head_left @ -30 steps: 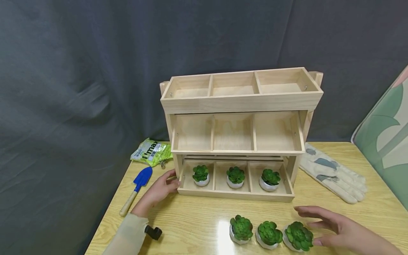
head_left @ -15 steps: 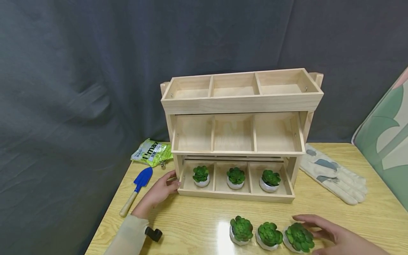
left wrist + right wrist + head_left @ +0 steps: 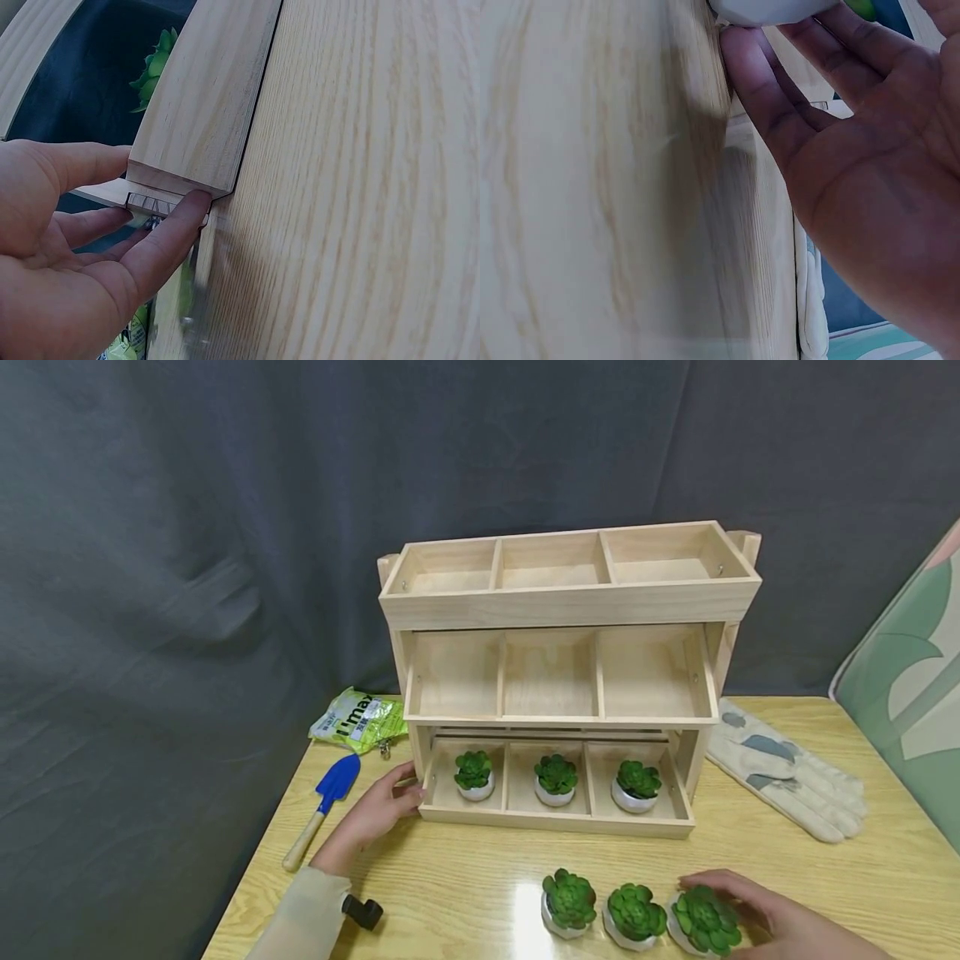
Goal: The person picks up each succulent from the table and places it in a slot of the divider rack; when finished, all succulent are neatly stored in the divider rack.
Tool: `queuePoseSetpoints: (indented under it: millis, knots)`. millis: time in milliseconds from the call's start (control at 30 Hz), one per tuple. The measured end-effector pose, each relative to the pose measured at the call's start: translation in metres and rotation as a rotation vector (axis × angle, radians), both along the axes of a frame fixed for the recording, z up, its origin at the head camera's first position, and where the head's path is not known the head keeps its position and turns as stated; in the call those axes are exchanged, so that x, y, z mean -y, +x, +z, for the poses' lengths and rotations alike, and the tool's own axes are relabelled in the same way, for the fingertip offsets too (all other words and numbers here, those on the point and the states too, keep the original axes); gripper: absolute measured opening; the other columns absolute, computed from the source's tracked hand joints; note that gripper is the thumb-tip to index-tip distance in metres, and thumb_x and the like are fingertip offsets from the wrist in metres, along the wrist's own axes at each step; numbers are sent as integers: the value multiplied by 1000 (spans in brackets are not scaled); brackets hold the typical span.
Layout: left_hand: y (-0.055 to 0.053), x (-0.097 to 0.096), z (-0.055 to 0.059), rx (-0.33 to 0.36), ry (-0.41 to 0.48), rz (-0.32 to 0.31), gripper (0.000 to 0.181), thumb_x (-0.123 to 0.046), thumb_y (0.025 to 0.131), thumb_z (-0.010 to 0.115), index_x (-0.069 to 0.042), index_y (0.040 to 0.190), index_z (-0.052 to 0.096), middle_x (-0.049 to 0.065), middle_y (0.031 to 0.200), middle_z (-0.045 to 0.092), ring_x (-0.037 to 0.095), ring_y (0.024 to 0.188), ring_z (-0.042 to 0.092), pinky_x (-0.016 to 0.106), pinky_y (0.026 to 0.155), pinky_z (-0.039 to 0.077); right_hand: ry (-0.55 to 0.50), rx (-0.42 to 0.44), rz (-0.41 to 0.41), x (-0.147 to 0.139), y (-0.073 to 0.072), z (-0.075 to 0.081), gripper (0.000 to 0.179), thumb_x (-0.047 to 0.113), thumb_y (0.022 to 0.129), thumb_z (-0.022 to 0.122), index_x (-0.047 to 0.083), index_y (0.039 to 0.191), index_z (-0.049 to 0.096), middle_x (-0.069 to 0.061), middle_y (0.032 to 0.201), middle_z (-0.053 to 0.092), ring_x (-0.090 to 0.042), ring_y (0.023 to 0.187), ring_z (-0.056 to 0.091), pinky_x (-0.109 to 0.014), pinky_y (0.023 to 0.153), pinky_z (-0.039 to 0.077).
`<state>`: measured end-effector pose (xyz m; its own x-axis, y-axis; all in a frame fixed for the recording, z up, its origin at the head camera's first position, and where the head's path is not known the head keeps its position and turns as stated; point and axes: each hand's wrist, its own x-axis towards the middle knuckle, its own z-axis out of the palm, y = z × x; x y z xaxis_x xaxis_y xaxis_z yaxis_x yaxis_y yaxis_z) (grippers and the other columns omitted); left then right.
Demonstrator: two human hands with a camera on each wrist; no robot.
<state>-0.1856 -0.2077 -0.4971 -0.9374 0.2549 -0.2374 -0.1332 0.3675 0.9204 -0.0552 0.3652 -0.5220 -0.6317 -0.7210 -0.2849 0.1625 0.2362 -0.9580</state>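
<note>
A three-tier wooden plant stand (image 3: 570, 606) faces me, and its bottom tray has one potted succulent (image 3: 474, 774) in each compartment. My left hand (image 3: 384, 806) holds the front left corner of that tray; in the left wrist view its fingertips (image 3: 196, 202) press on the wood end. Three more potted succulents stand in a row on the table in front of the stand. My right hand (image 3: 772, 914) curls round the rightmost potted succulent (image 3: 703, 920). In the right wrist view, fingers touch its white pot (image 3: 765, 9); the thumb is mostly out of frame.
A blue trowel (image 3: 330, 797) with a wooden handle and a green-yellow packet (image 3: 358, 720) lie left of the stand. Work gloves (image 3: 787, 772) lie to its right. A dark curtain (image 3: 225, 527) hangs behind; a patterned panel (image 3: 907, 693) stands at the far right.
My right hand has moved left and down from beside the rightmost potted succulent, and its fingers now curl round the pot. My left hand keeps its place on the tray corner.
</note>
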Motion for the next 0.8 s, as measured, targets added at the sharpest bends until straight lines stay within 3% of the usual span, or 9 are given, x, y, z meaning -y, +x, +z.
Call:
queuePoseSetpoints:
  millis: [467,800]
  knots:
    - [0,1,1,6,14,-8,65,-12,111,58,-8,169,30,26,169,37,48,147,52,49,105,61,-10,-56,20,2,-3,-3,71,-1,97,67,4,161,35,26,149,48,11,127,48,-11,97,44]
    - [-1,0,0,4,9,-4,64,-11,110,58,-7,168,31,26,168,38,47,147,53,47,104,62,26,-13,-15,1,-2,-2,71,-1,96,67,5,160,35,23,145,51,9,122,50,-11,94,44]
